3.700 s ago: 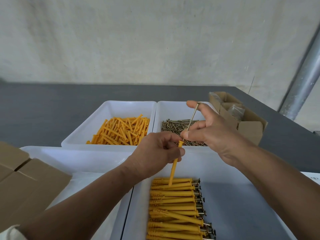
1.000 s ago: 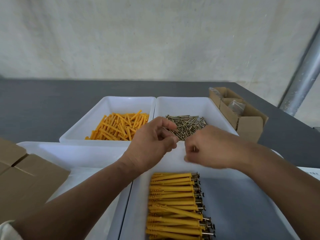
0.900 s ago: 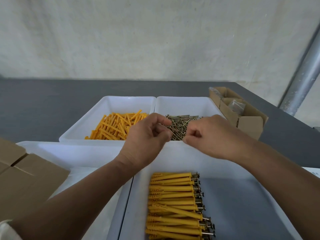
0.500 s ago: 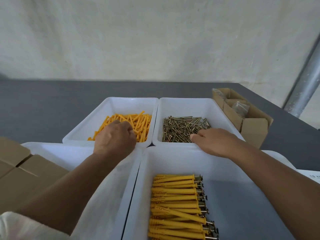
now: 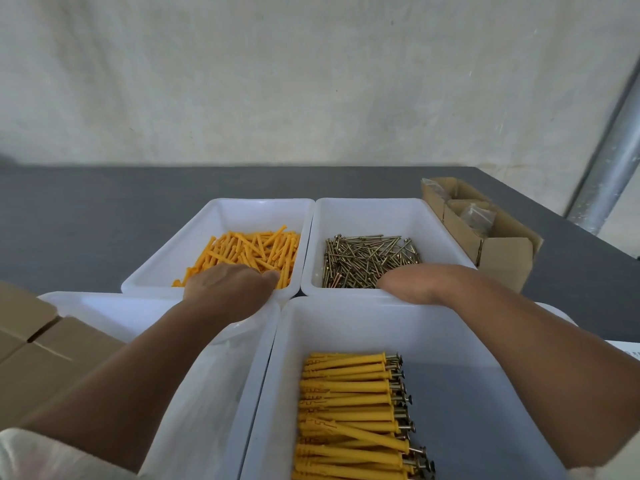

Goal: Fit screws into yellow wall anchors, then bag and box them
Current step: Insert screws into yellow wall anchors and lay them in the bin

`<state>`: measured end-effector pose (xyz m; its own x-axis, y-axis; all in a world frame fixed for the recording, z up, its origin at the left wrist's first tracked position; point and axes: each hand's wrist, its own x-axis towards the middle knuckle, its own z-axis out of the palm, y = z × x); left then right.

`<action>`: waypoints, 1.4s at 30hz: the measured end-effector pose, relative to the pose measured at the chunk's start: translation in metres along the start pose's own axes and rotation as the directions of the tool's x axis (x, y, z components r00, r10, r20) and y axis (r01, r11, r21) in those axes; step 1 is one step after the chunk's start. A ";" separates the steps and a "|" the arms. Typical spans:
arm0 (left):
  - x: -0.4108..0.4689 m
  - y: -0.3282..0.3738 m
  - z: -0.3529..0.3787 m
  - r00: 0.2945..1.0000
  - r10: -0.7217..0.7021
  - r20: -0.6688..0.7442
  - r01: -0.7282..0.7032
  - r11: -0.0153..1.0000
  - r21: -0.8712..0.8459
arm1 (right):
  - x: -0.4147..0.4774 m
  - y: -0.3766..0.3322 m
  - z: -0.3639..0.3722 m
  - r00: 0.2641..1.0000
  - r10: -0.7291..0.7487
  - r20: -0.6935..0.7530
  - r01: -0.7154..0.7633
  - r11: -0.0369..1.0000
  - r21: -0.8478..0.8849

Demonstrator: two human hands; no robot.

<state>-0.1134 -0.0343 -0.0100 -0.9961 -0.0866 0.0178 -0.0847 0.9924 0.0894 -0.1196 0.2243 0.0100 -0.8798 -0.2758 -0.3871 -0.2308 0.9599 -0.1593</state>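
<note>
Loose yellow wall anchors [image 5: 256, 251] lie in the far-left white bin [image 5: 221, 216], where the left hand [image 5: 228, 287] dips among them; its fingers are hidden behind the knuckles, so any grip cannot be told. The blurred right hand [image 5: 422, 282] lies at the near edge of the screws [image 5: 367, 261] in the neighbouring bin [image 5: 433, 220], its fingers equally unreadable. Fitted anchors [image 5: 349, 410] line the near bin [image 5: 485, 375]; an open cardboard box [image 5: 502, 258] stands at right.

Four bins stand on the counter [image 5: 104, 220] in two rows, side by side. The far left bin [image 5: 221, 209] holds anchors [image 5: 249, 251]; the far right bin [image 5: 367, 209] holds screws [image 5: 367, 261]. In front of it, the near right bin [image 5: 346, 327] holds fitted anchors [image 5: 346, 403], stacked along its left side. The near left bin [image 5: 104, 306] is beside it. An open box [image 5: 505, 258] stands to the right of the far right bin. Closed boxes [image 5: 34, 358] lie at the near left. The left hand [image 5: 228, 289] is on the anchors, and the right hand [image 5: 422, 282] is at the near edge of the screws.
</note>
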 end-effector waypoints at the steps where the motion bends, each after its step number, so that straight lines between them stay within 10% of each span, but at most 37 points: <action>1: 0.000 0.000 0.000 1.000 0.010 -0.003 -0.010 1.000 0.010 | -0.001 0.000 -0.001 1.000 -0.012 0.005 0.012 1.000 -0.014; 20: -0.005 -0.003 0.006 0.959 0.021 -0.282 -0.064 0.988 -0.143 | 0.005 0.010 0.009 0.969 0.188 -0.158 -0.161 0.973 0.167; 31: -0.013 0.001 0.001 0.950 0.074 -0.303 -0.132 0.976 -0.174 | -0.010 0.009 0.006 0.954 0.075 -0.289 0.016 0.954 0.299; 42: -0.019 0.009 -0.017 0.935 0.076 -0.347 -0.210 0.905 -0.369 | -0.009 0.007 0.006 0.982 0.119 -0.144 -0.071 0.952 0.298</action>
<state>-0.0953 -0.0249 0.0071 -0.9288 -0.0363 0.3688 0.1420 0.8843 0.4447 -0.1110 0.2328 0.0071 -0.9517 -0.1497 -0.2679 -0.0335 0.9184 -0.3943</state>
